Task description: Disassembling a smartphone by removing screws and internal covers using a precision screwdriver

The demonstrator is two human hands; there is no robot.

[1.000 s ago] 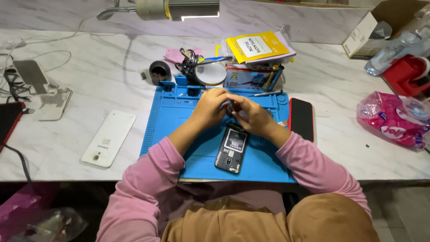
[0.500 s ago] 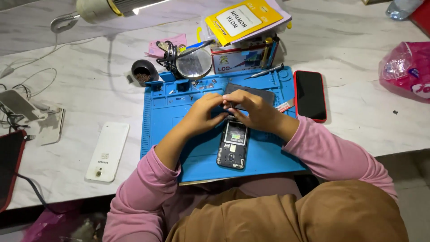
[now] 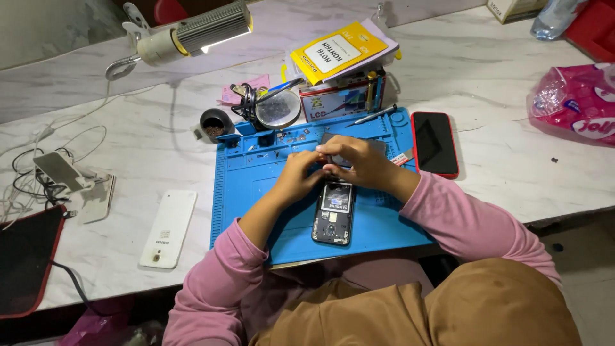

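Opened phone [image 3: 334, 221] on blue mat [image 3: 250, 186] | both hands' fingers meet at its top edge, grip unclear

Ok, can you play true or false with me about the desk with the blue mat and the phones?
1. The opened phone lies on the blue mat. True.
2. The white phone lies on the blue mat. False: it lies on the marble table, left of the mat.
3. Both hands are at the top end of the opened phone. True: the left hand and right hand meet there.
4. The red-edged phone is in the right hand. False: it lies on the table, right of the mat, untouched.
5. The lamp is dark. False: its head glows.
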